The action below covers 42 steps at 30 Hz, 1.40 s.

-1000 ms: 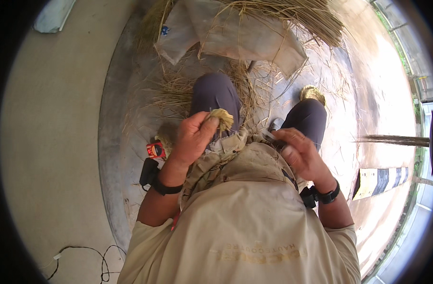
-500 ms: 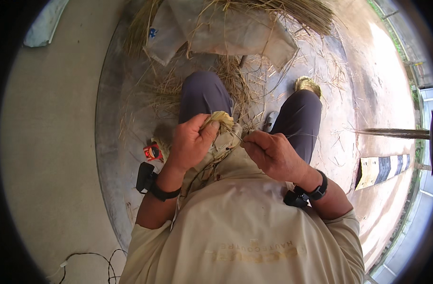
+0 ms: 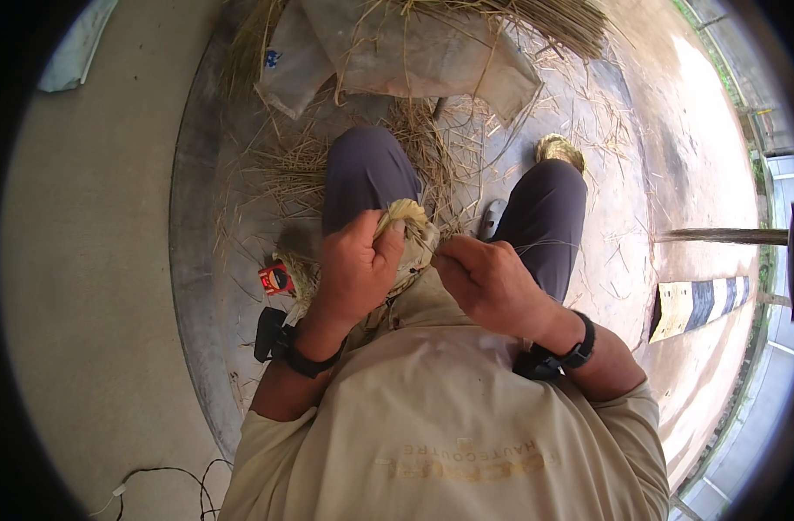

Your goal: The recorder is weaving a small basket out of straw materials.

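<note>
Between my knees, my left hand (image 3: pixel 358 265) pinches a small pale-yellow coiled straw piece (image 3: pixel 406 211) between thumb and fingers. Close beside it on the right, my right hand (image 3: pixel 492 282) is closed, its fingertips pinching a thin strand that reaches toward the straw piece. A fine light length of it also trails off to the right above my knuckles. The far ends of the strand are too fine to follow. Both hands are held above my lap, with a strap and a small black device on each wrist.
Loose straw (image 3: pixel 301 169) litters the grey mat (image 3: pixel 197 226). A cloth-like sheet (image 3: pixel 423 61) under straw bundles (image 3: pixel 553 24) lies ahead. A red box (image 3: pixel 276 280) sits at left; another straw coil (image 3: pixel 560 152) is beyond my right knee. A striped board (image 3: pixel 697 308) lies at right.
My right hand has come slightly left, closer to the straw piece. My left hand keeps its pinch and has shifted little. The whole view has moved slightly.
</note>
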### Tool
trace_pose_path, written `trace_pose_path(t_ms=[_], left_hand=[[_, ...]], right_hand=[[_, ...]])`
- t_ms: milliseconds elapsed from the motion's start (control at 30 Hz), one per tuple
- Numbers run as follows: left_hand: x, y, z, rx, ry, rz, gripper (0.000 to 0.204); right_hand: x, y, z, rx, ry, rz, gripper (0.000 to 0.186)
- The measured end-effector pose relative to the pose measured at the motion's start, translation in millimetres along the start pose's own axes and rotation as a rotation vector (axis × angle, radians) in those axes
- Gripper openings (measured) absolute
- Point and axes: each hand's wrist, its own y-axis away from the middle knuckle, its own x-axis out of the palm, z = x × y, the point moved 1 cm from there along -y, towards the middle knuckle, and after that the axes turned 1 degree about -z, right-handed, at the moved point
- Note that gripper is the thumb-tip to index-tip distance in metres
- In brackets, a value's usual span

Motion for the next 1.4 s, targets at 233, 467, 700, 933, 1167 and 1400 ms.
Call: trace_pose_path(t_ms=[233,467,700,933,1167,1400], left_hand=[[2,0,-1,-0.042,0.013,-0.041,0.018],[12,5,0,0.017,-0.017,0.014,0.017],[-2,-5,10,0.029,0.031,-0.072,0.017],[5,6,-1,0.185,-0.016,0.031,0.017],[11,10,-11,0.409,-0.082,0.229,0.019],[11,6,-18,0.41,-0.097,0.251,0.022]], right_hand=[[15,-11,-5,-0.003,-0.033,-0.06,0.012],[22,-17,-13,0.331,-0.348,0.01,0.017],[3,4,-16,0.168,-0.277,0.238,0.017],[2,-12,-8,0.002,-0.1,0.143,0.012],[-26,-44,-23,-0.026,0.118,0.043,0.025],[-15,-60,-23,0.055,-0.1,-0.082,0.02]])
